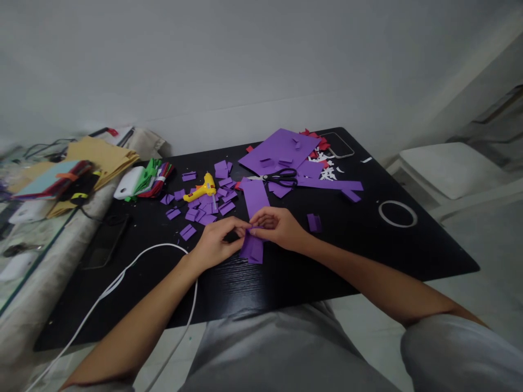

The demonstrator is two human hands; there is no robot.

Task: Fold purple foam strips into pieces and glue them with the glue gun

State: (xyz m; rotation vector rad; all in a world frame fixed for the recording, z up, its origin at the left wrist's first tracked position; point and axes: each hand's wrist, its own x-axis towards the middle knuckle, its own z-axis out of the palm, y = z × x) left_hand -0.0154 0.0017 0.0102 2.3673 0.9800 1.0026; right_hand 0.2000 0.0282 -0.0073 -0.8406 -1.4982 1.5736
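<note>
My left hand point(220, 239) and my right hand point(278, 226) meet over the front middle of the black table. Both are closed, thumbs and fingers pinching a small purple paper piece point(254, 245) with a folded edge. Beneath and beyond them lies a long purple paper strip point(255, 196), partly covered by my right hand. Black-handled scissors point(278, 177) rest just past the strip, blades toward the left. To the left, a yellow glue gun point(202, 188) sits on a heap of small folded purple pieces point(206, 209).
A large purple sheet point(280, 149) lies at the back among red and white scraps point(327, 163). A white cable point(134, 261) runs under my left arm. At the left are bundled coloured sheets point(153, 179) and a phone-like dark object point(106, 242). A white chair point(445, 169) stands right.
</note>
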